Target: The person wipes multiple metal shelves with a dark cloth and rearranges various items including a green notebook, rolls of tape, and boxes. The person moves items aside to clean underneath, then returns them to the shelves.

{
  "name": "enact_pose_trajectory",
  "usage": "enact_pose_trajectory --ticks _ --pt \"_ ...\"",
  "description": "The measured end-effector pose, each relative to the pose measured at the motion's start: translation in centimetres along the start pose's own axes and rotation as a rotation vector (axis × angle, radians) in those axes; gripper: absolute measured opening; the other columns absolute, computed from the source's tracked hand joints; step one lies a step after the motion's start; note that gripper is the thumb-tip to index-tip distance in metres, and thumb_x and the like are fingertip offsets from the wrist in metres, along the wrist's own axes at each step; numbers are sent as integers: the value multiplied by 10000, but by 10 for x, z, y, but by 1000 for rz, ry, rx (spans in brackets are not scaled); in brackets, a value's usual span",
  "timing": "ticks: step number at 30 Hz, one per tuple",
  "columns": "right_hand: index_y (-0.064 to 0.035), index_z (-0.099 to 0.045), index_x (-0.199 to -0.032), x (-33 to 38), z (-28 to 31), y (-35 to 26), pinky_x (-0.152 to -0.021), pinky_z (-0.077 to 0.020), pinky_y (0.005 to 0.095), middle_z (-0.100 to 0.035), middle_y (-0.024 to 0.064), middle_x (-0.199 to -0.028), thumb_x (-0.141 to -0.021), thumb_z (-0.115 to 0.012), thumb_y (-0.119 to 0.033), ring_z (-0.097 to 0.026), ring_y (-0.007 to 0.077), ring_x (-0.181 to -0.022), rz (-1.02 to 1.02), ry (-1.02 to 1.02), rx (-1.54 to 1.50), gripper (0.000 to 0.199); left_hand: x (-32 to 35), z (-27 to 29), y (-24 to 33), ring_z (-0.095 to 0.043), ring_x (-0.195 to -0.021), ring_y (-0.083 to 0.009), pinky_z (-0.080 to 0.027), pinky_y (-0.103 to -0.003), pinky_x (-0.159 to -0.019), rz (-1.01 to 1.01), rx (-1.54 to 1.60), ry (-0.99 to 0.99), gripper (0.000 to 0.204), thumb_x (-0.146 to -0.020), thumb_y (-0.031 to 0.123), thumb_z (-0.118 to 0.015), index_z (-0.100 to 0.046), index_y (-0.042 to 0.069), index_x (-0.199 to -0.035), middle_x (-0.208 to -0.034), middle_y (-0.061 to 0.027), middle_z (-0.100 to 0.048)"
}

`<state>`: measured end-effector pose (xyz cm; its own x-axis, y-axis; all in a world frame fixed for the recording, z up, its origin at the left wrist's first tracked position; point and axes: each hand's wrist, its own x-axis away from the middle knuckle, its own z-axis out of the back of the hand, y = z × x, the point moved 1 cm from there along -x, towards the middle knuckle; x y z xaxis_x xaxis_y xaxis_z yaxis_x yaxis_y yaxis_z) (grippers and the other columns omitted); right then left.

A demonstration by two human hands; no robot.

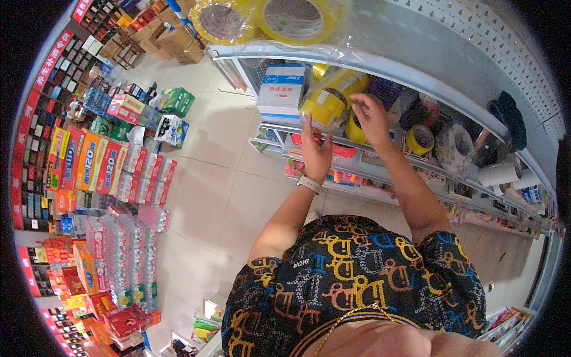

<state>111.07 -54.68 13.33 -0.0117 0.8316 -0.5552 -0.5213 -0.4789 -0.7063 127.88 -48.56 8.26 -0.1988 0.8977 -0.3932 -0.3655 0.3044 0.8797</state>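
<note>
My left hand (pixel 316 159) has its index finger raised against the lower left end of a row of yellow tape rolls (pixel 331 102), with the thumb held apart. My right hand (pixel 373 122) is on the other side of the rolls, its fingers apart and slightly bent near their right end. The rolls lie on their sides on the shelf, in what looks like clear wrap. Left of them lies a stack of white and blue pads or flat boxes (pixel 282 89). Another yellow roll (pixel 355 129) sits partly hidden behind my right hand.
Large wrapped yellow tape rolls (pixel 299 21) stand on the shelf above. Further right are a small yellow roll (pixel 420 140), a bagged clear roll (pixel 457 146) and white rolls (pixel 499 172). The metal shelf edge (pixel 410 156) runs below. Stacked packaged drinks (pixel 122 256) stand across the aisle.
</note>
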Motion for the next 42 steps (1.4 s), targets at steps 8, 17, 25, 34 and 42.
enact_pose_trajectory --ticks 8,17,25,34,42 --pt "-61 -642 -1004 61 -3 -5 -787 -491 359 -649 113 -982 -860 -631 -75 -628 269 -866 -46 -89 34 146 -1 -14 -21 -516 -767 -155 -465 -279 -723 54 390 49 683 -831 -47 -649 -296 51 -1407 -961 -68 -509" --pt "-36 -623 -1080 77 0 -25 -761 -512 285 -665 72 -1013 -947 -563 -124 -637 142 -892 -393 -262 -370 171 6 0 -10 -503 -835 -129 -458 -261 -739 23 476 91 519 -877 -29 -603 -343 47 -1320 -958 -58 -490" --pt "-18 -567 -1166 23 52 -163 -943 -456 290 -587 57 -1097 -911 -589 -39 -567 134 -1054 -15 -356 -525 257 -10 40 -25 -518 -958 -159 -464 -291 -838 -15 323 150 559 -872 -3 -615 -327 60 -1347 -1095 -79 -478" --pt "-29 -512 -1255 -51 113 -182 -957 -437 310 -585 74 -1203 -926 -555 -67 -548 155 -1119 18 -76 -723 334 0 20 -41 -549 -961 -175 -495 -290 -819 251 538 -30 564 -901 80 -633 -287 63 -1346 -1198 -136 -462" --pt "-40 -552 -1171 17 80 -141 -878 -477 278 -603 42 -1076 -942 -575 -109 -588 134 -1004 -214 -121 -741 240 -11 -5 -37 -534 -952 -158 -494 -270 -751 503 778 -16 516 -901 183 -667 -336 63 -1278 -1229 -125 -470"
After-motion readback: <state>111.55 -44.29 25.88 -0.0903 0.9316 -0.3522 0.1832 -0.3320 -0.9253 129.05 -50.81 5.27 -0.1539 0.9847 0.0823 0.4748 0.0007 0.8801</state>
